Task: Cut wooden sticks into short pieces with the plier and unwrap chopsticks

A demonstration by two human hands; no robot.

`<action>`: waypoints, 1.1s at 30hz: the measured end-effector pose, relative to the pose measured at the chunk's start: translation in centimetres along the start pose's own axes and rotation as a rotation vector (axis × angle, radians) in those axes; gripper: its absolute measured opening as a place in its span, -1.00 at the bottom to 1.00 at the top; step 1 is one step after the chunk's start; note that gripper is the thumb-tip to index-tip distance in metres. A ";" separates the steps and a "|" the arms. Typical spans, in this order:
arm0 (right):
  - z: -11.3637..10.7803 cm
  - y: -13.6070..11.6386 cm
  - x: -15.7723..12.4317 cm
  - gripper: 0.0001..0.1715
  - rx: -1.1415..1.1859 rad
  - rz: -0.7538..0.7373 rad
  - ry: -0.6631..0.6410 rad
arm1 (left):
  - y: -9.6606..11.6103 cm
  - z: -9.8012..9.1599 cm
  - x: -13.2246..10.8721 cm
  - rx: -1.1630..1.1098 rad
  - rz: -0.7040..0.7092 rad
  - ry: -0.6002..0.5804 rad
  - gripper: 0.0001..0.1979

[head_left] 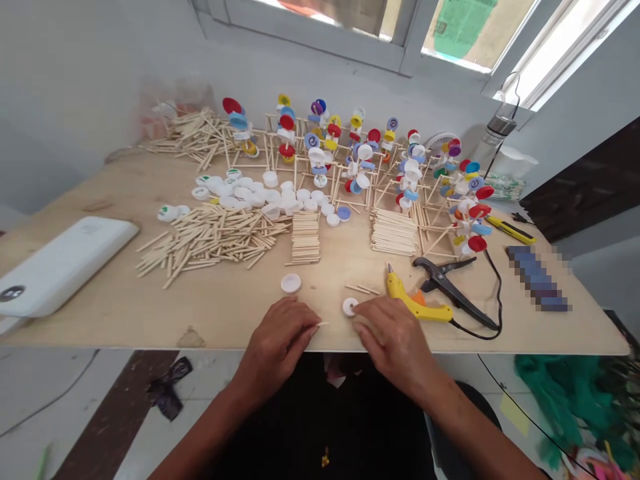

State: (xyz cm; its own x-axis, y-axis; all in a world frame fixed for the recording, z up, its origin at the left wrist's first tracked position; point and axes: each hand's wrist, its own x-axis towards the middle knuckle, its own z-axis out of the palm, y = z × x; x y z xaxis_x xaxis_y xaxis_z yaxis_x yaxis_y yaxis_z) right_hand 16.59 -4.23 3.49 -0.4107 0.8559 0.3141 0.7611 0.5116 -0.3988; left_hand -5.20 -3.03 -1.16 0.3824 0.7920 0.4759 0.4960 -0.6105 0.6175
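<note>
My left hand (pixel 283 340) is closed near the table's front edge, with a short wooden stick (pixel 323 324) pinched between thumb and fingers, its tip pointing right. My right hand (pixel 393 333) has its curled fingers at the right rim of a white bottle cap (pixel 349 306) that has a dark spot inside. Another white cap (pixel 291 283) lies just beyond my left hand. Two loose sticks (pixel 363 289) lie behind the cap at my right hand. A yellow glue gun (pixel 420 303) rests to the right of them, nozzle pointing away from me.
Farther back are a loose stick pile (pixel 215 237), two neat stick stacks (pixel 305 237) (pixel 393 231) and many white caps (pixel 250 193). Stick structures with coloured caps (pixel 360 153) line the wall. Black pliers (pixel 457 287), a utility knife (pixel 510 229) and a white power bank (pixel 70 263) lie around.
</note>
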 end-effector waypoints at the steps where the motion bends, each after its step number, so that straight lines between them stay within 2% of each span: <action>1: -0.6 0.8 -0.5 -0.79 -0.041 0.016 0.049 | -0.2 0.0 0.1 -0.003 0.009 0.005 -0.88; 4: -2.1 3.5 -2.5 -0.75 -0.237 0.078 0.154 | -0.5 0.3 0.4 -0.023 0.038 -0.002 -0.86; 9: -3.0 6.1 -5.9 -0.72 -0.392 0.144 0.151 | 0.0 1.2 0.8 -0.040 0.042 -0.011 -0.85; 16: -2.4 5.8 -7.2 -0.67 -0.415 0.154 0.228 | 0.0 1.0 1.2 0.013 -0.013 0.007 -0.89; 26: -2.3 5.7 -7.0 -0.69 -0.391 0.072 0.316 | -2.3 0.2 0.3 0.283 -0.203 0.143 -0.87; 33: -2.9 4.4 -6.8 -0.68 -0.365 0.061 0.346 | -2.2 -1.0 -0.1 0.183 -0.361 0.265 -0.87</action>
State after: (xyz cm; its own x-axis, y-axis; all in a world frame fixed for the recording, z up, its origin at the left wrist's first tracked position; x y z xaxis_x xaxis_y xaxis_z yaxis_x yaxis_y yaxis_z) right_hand 24.23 -8.05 2.09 -0.2162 0.7767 0.5916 0.9299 0.3485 -0.1177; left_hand -7.11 -1.72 -1.95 -0.0392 0.9116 0.4093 0.6988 -0.2678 0.6633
